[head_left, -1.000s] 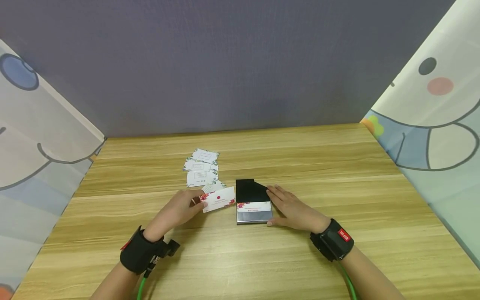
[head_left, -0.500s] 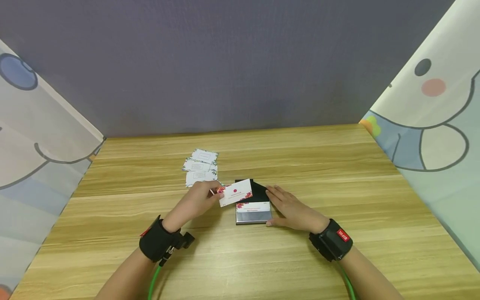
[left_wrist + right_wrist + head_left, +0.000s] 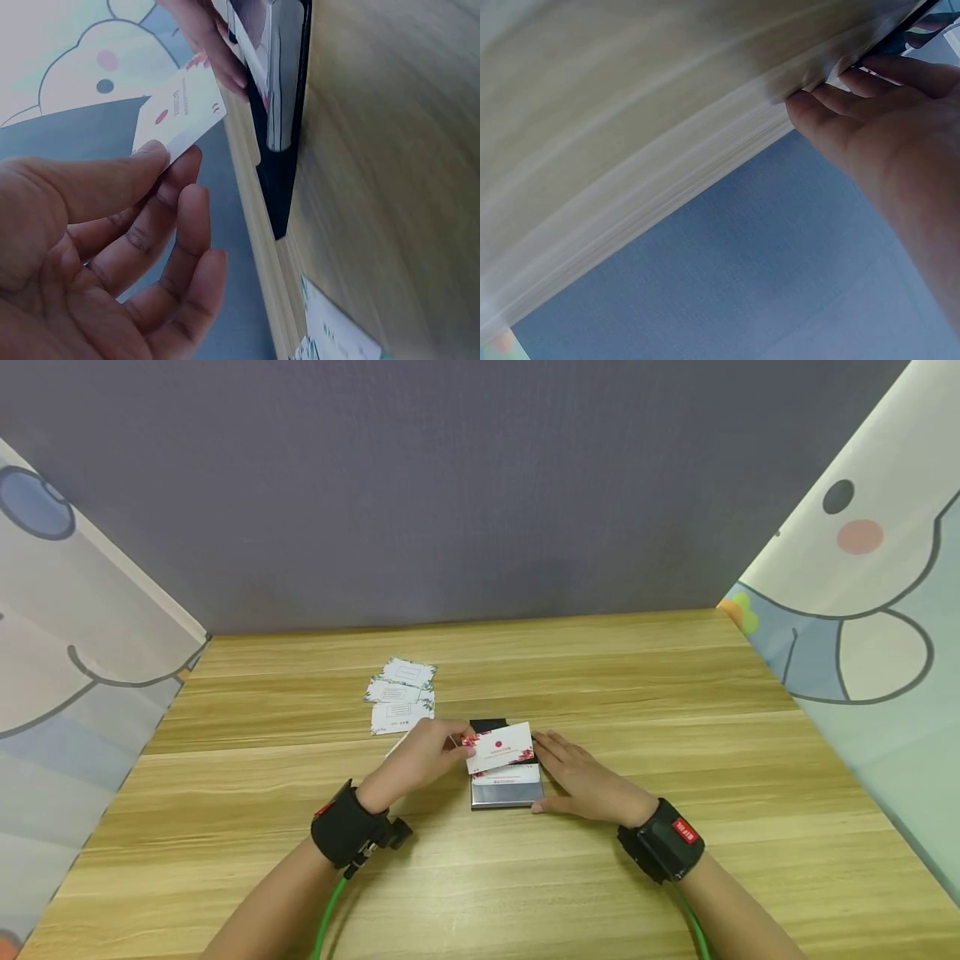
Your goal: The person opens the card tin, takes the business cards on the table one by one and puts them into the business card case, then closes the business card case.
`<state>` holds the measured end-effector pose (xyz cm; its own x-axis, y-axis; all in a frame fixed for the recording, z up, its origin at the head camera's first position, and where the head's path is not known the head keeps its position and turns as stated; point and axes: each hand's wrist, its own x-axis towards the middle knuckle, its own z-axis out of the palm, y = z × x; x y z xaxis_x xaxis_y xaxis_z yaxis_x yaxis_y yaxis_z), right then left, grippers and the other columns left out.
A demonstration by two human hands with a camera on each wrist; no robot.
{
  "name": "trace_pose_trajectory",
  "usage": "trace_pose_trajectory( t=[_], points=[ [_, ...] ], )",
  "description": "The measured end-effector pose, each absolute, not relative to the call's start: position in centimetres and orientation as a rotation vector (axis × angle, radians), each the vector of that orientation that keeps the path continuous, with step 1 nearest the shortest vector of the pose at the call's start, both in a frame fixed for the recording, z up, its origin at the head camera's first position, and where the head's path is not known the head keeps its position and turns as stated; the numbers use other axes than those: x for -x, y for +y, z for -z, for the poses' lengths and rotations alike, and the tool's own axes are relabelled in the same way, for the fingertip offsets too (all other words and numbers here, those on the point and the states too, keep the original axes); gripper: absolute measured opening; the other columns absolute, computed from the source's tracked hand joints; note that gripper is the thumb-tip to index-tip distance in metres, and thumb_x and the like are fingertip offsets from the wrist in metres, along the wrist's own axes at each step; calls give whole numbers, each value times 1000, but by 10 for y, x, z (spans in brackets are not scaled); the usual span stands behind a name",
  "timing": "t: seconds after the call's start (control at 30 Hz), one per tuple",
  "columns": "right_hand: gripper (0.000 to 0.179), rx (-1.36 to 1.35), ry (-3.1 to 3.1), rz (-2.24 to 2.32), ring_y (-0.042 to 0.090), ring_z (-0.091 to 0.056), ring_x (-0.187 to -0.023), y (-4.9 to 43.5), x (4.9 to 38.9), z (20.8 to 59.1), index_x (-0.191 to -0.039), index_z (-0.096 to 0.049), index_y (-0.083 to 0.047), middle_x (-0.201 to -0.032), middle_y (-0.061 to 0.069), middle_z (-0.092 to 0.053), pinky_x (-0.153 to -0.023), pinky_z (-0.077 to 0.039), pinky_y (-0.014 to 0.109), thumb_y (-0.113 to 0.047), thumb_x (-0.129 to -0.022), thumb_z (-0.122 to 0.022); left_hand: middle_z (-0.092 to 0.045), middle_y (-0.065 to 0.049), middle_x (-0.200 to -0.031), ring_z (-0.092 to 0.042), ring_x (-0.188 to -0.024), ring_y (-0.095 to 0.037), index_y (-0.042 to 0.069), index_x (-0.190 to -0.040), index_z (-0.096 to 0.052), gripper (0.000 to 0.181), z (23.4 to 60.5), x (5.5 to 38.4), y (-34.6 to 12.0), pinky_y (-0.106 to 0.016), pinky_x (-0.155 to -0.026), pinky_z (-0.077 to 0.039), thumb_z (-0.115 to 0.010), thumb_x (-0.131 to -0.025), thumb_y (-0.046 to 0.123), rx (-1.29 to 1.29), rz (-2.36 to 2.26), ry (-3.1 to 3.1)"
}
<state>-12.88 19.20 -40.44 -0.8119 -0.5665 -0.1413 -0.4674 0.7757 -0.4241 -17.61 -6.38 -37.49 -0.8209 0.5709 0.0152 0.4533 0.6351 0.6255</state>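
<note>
In the head view my left hand (image 3: 426, 758) pinches a white business card (image 3: 501, 747) with red flowers at its corners, thumb on top and fingers beneath. The card is tilted over an open business card case (image 3: 507, 795), which has a silver pocket and a black flap. A matching card (image 3: 516, 774) sits partly inside the pocket. My right hand (image 3: 585, 783) rests flat along the case's right side, fingers extended and thumb at the lower corner. The left wrist view shows the pinched card (image 3: 180, 109) apart from the case (image 3: 285, 82).
Several white cards with blue-green leafy borders (image 3: 401, 717) lie overlapping on the wooden table (image 3: 637, 677), left of the case; my left hand partly covers the lowest. A grey panel (image 3: 465, 493) stands behind the table. Green cables (image 3: 327, 914) trail from both wristbands.
My left hand has carried the red-flowered card rightward from beside the case to above its flap. My right hand has stayed at the case's right side.
</note>
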Motion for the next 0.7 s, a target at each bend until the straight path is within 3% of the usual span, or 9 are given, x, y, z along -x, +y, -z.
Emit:
trace_pose_trajectory(
  t=[0.43, 0.7],
  points=[
    [87, 789, 2699, 559, 37, -12, -139, 193, 130, 407, -144, -21, 1, -151, 20, -15, -109, -19, 52, -46, -83, -61, -57, 3, -67, -43, -58, -6, 9, -92, -68, 11, 386, 177, -54, -18, -53, -35, -67, -82, 11, -918, -909, 2702],
    [87, 804, 2712, 561, 38, -14, -138, 192, 130, 407, -143, -23, 1, -150, 21, -17, -109, -20, 52, -46, -82, -62, -63, 1, -75, -48, -61, -6, 10, -99, -69, 17, 388, 178, -53, -19, -55, -39, -66, -82, 11, -924, -828, 2672]
  ],
)
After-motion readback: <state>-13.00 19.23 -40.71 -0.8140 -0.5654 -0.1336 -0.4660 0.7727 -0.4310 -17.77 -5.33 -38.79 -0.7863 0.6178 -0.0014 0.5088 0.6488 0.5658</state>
